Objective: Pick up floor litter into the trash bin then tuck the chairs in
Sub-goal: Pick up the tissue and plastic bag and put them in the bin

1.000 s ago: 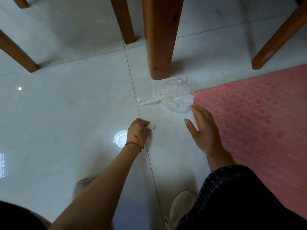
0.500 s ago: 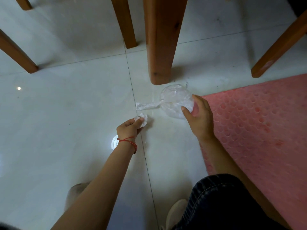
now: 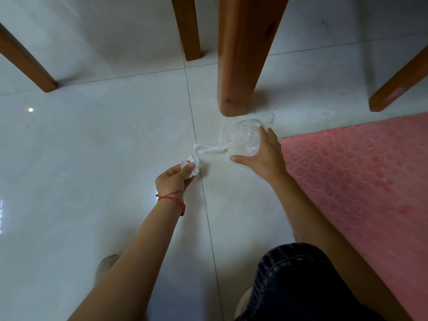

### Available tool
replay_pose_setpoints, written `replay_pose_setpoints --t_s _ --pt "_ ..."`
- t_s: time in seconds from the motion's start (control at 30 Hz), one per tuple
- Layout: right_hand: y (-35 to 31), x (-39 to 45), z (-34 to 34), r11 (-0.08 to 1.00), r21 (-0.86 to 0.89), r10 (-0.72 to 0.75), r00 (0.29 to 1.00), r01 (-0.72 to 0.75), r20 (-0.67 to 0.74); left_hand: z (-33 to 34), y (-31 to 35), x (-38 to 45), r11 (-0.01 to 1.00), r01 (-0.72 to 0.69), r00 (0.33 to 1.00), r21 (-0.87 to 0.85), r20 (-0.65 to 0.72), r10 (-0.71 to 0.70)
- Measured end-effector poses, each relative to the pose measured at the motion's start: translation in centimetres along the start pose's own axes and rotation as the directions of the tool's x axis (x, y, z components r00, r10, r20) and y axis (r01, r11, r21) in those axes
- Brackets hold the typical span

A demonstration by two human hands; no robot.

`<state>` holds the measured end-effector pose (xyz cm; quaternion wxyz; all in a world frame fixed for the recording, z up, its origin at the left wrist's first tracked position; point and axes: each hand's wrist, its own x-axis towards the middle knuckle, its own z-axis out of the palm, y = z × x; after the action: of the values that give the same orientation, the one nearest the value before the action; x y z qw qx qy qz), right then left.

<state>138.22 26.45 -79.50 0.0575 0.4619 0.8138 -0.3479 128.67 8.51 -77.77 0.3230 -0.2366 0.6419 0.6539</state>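
**Both hands on floor litter under the table**

We see the left hand (image 3: 174,179) gripping a crumpled white tissue (image 3: 193,166), fingers curled round it, thumb on top; a red string bracelet (image 3: 173,200) sits on that wrist. The right hand (image 3: 261,156) reaches to the clear plastic bag (image 3: 243,140) lying on the white tile floor (image 3: 92,147): thumb at the bag's 6 o'clock edge, fingers at its 3 o'clock edge, spread apart and wrapped round the bag's rim. We cannot tell whether the bag is lifted off the floor. The bag's twisted white tail (image 3: 208,148) runs toward 9 o'clock and ends just beside the tissue.

The thick wooden table leg (image 3: 245,54) stands just at 12 o'clock of the bag, close to it. Thinner chair legs show at 11 o'clock (image 3: 187,28), at far 10 o'clock (image 3: 25,63) and at 2 o'clock (image 3: 400,82). A pink dimpled mat (image 3: 359,181) lies at 3 o'clock, its corner just beside the right hand. Dark denim knee (image 3: 298,286) at 5 o'clock, a shoe (image 3: 104,267) at 7 o'clock under the left forearm. Trash bin not in frame.
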Motion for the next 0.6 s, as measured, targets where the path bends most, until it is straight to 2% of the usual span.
replay_pose_setpoints --t_s 0.07,0.17,0.23,0.33,0.47,0.6 --pt "-0.1 -0.1 0.4 0.999 -0.055 -0.004 1.0 0.003 -0.008 -0.2 -0.1 0.1 1.0 0.012 1.0 0.001 -0.003 -0.012" --pt "-0.2 0.0 1.1 0.999 -0.047 -0.033 0.994 0.028 -0.104 -0.4 -0.1 0.3 1.0 0.026 1.0 -0.001 -0.001 -0.026" --pt "-0.5 0.1 1.4 0.999 0.019 -0.037 0.985 0.041 -0.171 -0.4 -0.1 0.3 1.0 0.028 1.0 -0.013 0.0 -0.028" --pt "-0.8 -0.1 1.2 0.987 0.163 0.036 0.982 -0.005 -0.187 -0.2 0.0 0.4 1.0 0.028 1.0 -0.015 0.009 -0.028" --pt "-1.4 -0.5 0.4 0.876 0.455 0.211 0.975 -0.159 -0.065 0.2 0.2 0.7 0.999 0.025 0.999 -0.04 0.026 -0.024" --pt "-1.6 -1.2 0.3 0.687 0.657 0.296 0.945 -0.311 0.137 0.7 0.8 0.6 0.996 0.042 0.998 -0.077 0.04 -0.039"
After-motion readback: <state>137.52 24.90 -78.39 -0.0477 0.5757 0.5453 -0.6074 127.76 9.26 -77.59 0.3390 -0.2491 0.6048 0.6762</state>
